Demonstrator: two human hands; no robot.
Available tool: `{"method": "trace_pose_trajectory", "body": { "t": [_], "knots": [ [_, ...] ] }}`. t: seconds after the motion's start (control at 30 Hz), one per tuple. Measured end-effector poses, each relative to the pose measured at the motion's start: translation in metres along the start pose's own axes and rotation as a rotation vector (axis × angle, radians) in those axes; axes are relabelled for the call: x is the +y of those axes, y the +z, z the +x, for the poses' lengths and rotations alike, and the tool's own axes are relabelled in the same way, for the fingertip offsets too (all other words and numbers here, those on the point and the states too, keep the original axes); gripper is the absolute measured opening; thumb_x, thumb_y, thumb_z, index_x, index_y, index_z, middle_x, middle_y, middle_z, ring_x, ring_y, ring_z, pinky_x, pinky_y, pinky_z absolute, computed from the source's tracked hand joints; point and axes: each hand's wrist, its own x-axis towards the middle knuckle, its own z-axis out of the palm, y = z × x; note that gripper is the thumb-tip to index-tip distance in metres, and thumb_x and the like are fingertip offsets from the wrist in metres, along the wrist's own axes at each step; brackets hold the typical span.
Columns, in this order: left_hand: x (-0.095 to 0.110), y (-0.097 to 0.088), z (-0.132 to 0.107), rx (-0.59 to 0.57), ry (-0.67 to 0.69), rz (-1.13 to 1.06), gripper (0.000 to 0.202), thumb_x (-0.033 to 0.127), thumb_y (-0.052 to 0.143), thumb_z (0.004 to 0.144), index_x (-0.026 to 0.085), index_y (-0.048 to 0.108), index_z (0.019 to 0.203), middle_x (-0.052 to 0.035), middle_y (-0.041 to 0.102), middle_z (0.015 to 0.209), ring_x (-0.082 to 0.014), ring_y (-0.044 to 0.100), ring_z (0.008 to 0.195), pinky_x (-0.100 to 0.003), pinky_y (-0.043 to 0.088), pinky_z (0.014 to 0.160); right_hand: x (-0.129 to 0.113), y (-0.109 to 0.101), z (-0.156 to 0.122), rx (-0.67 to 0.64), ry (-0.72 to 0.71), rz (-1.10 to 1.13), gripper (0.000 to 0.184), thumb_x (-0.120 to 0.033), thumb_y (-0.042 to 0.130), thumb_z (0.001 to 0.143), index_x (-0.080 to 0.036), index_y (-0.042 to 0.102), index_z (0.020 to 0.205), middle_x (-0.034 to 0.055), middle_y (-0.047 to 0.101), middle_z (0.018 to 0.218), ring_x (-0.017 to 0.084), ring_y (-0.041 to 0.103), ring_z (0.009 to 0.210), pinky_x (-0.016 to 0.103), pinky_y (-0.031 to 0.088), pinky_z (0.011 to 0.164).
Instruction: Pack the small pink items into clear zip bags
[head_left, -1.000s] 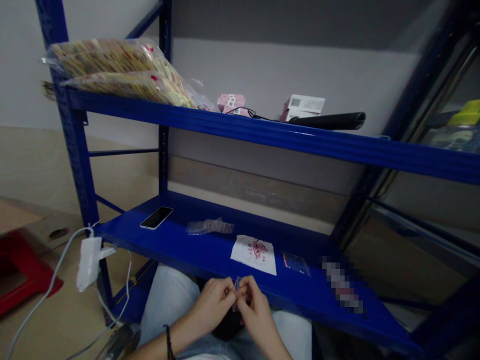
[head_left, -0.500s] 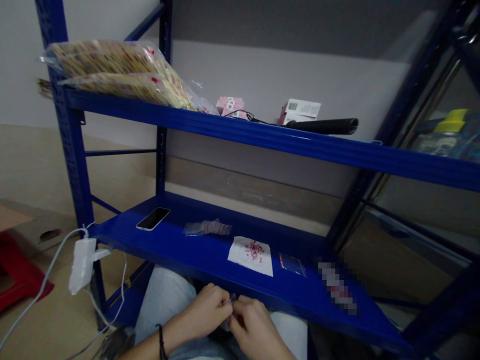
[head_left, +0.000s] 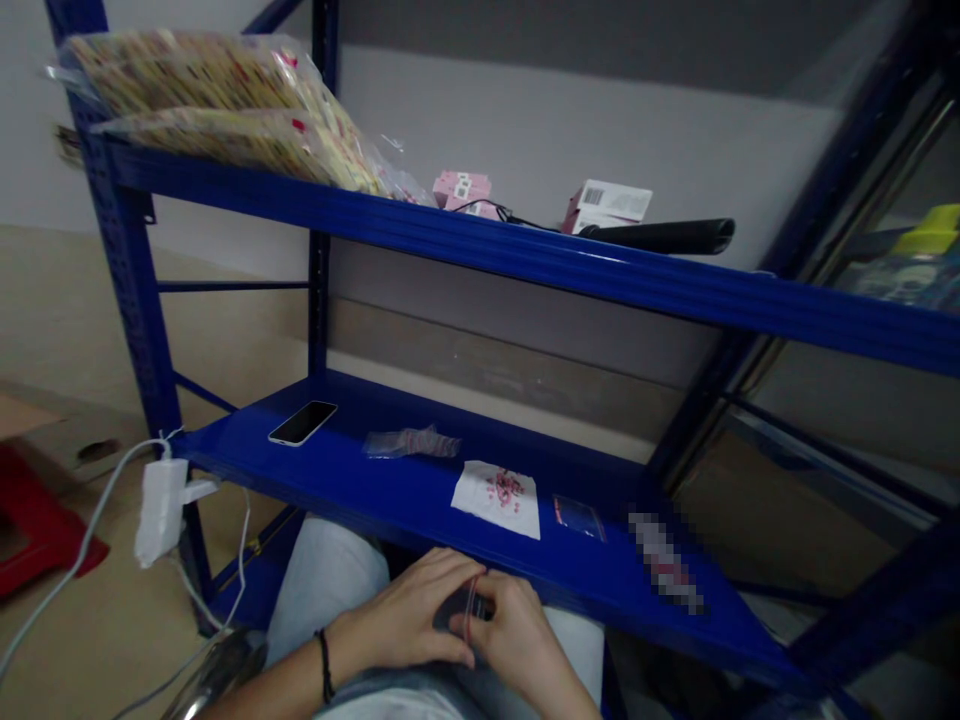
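Observation:
A small clear zip bag [head_left: 469, 612] with a red line along its mouth is between my hands, low over my lap at the shelf's front edge. My left hand [head_left: 416, 615] grips it from the left, its fingers and thumb curved well apart around the bag. From the right, my right hand [head_left: 514, 625] pinches the bag near its red-lined mouth. What the bag contains, if anything, I cannot make out. Beyond my hands, a white paper sheet [head_left: 480, 505] lies on the blue shelf with several small pink-red pieces [head_left: 507, 488] heaped on it.
Another flat clear bag [head_left: 579, 518] lies right of the paper, and a bundle of clear bags [head_left: 412, 442] left of it. A phone [head_left: 304, 423] rests farther left. Overhead runs the upper shelf beam [head_left: 465, 237]. A white power strip [head_left: 161, 510] hangs at the left post.
My hands have spread from a close pinch, and the bag now stands stretched between them with its red line showing. The view has tilted slightly down.

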Motion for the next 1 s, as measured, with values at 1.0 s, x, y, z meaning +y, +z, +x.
{"method": "trace_pose_trajectory", "body": {
  "t": [1.0],
  "knots": [
    [0.03, -0.058, 0.105, -0.243, 0.355, 0.762, 0.028, 0.044, 0.069, 0.08, 0.021, 0.071, 0.096, -0.0124, 0.066, 0.095, -0.0306, 0.054, 0.094, -0.043, 0.037, 0.088, 0.036, 0.044, 0.069, 0.627, 0.269, 1.631, 0.019, -0.035, 0.044, 0.083, -0.023, 0.058, 0.08, 0.0057, 0.072, 0.076, 0.024, 0.072, 0.088, 0.043, 0.057, 0.084]
  ]
}}
